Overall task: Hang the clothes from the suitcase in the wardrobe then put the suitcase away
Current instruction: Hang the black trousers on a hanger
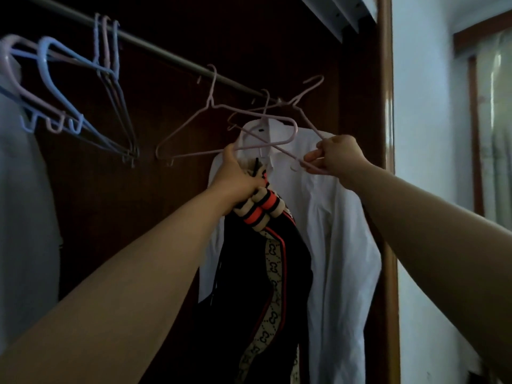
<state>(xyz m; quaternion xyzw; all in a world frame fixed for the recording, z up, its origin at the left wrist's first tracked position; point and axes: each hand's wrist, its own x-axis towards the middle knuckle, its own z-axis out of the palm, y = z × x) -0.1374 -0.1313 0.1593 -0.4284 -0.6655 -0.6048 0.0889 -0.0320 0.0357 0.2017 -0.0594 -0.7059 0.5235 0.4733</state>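
Observation:
My left hand (235,176) grips the striped collar of a dark jacket (257,273) with patterned side bands, which hangs down from my fist. My right hand (336,157) pinches the lower corner of a pink wire hanger (310,126) held tilted, its hook up near the wardrobe rail (155,47). A second pink wire hanger (194,123) hangs on the rail just left of it, crossing it. Behind both hands a white shirt (340,231) hangs on the rail. The suitcase is out of view.
Several blue and pink plastic hangers (55,79) hang on the rail at the left, beside a pale garment (22,217). The dark wooden wardrobe back (116,203) and its right frame post (386,106) bound the space. A white wall and a window lie to the right.

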